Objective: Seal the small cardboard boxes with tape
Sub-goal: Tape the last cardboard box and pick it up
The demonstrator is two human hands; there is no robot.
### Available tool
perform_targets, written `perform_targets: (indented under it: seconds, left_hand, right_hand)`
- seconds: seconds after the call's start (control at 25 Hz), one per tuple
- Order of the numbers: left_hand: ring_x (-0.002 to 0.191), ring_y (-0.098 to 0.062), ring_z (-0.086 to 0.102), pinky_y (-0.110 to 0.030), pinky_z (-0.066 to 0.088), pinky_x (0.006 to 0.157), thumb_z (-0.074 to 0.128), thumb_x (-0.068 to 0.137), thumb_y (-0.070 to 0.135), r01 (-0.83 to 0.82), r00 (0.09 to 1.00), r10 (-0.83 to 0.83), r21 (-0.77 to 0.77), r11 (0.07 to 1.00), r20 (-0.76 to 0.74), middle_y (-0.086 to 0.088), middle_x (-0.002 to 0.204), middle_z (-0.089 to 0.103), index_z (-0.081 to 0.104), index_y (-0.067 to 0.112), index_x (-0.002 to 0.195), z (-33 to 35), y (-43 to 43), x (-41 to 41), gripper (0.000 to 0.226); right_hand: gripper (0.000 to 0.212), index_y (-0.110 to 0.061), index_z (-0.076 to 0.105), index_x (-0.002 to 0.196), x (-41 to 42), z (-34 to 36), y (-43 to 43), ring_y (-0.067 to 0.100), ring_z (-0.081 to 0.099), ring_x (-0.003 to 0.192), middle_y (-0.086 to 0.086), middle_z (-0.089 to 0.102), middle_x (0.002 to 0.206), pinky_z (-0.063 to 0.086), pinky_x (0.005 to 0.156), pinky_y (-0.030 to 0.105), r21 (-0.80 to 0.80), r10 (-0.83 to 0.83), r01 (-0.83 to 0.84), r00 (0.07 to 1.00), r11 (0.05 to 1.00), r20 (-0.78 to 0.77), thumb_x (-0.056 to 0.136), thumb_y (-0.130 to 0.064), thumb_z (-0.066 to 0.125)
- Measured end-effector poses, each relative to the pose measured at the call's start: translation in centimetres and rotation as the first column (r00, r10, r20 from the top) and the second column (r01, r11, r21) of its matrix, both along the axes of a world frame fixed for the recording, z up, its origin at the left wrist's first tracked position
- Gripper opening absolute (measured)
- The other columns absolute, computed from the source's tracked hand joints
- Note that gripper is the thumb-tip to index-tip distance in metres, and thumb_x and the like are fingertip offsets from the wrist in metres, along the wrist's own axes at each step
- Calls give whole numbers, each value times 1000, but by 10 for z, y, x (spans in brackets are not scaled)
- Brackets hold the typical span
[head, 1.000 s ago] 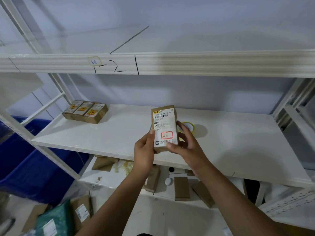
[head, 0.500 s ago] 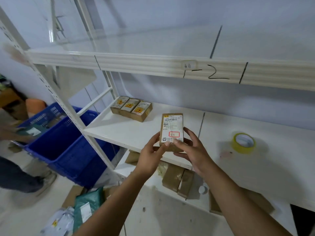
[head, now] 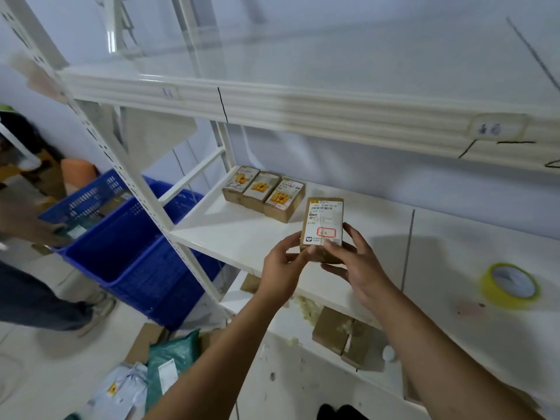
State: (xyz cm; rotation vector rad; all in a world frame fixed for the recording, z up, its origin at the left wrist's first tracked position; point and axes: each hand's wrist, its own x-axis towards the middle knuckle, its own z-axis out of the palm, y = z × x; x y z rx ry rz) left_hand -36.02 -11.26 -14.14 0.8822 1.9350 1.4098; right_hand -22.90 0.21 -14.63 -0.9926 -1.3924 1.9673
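Both arms reach forward over the shelf (head: 230, 234). The left hand (head: 280, 268) and right hand (head: 353, 262) hold a small cardboard box (head: 323, 222) between them, fingers curled round its lower end, label up. A yellow tape roll (head: 509, 284) lies well apart, at right.

White steel shelving (head: 303, 110) with perforated uprights stands against a pale bluish wall (head: 394, 183). Blue plastic crates (head: 136, 256) sit beside it on a light floor (head: 36, 368) strewn with mailers (head: 172, 359) and cardboard, under flat indoor light.
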Motion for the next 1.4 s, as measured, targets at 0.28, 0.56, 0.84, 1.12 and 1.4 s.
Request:
perform_targets:
  seconds: [0.28, 0.56, 0.84, 1.12, 1.4]
  left_hand:
    - [103, -12, 74, -26, 63, 89, 71, 101, 20, 26, 999, -28, -49, 998, -22, 3, 137, 68, 67, 22, 139, -9, 63, -52, 38]
    - [108, -20, 72, -40, 61, 91, 65, 103, 28, 56, 917, -178, -324, 944, -358, 6, 130, 72, 63, 28, 140, -20, 110, -100, 37]
    - [99, -29, 72, -39, 61, 75, 61, 102, 24, 90, 772, -356, -463, 882, -527, -3, 114, 76, 62, 24, 133, -47, 133, -146, 30]
    - [109, -32, 68, -41, 58, 77, 58, 102, 21, 224, 622, -515, -496, 839, -590, -9, 129, 62, 57, 22, 141, -66, 147, -179, 38]
    - [123, -33, 63, -41, 56, 92, 58, 102, 18, 358, 680, -531, -404, 842, -506, -13, 145, 55, 46, 17, 154, -68, 157, -190, 53]
  right_hand:
    - [66, -34, 48, 151, -47, -13, 58, 23, 70, 117, -1, 64, 138, 58, 101, 49, 40, -14, 7, 986, 999, 165, 94, -23, 78]
    - [46, -21, 57, 142, -100, -30, 96, 21, 67, 114, 4, 66, 137, 55, 85, 34, 38, -16, 4, 949, 999, 315, 99, -13, 69]
    - [44, -17, 56, 142, -145, -51, 108, 24, 63, 117, 6, 66, 134, 53, 97, 36, 44, -134, 127, 906, 991, 401, 99, -8, 66]
    - [43, -16, 59, 142, -171, -70, 114, 29, 64, 123, 10, 68, 136, 52, 109, 45, 69, -228, 221, 861, 973, 454, 100, -7, 66]
    - [66, -12, 37, 159, -179, -65, 122, 29, 57, 133, 10, 55, 154, 48, 112, 46, 154, -328, 291, 790, 944, 518, 102, -25, 67]
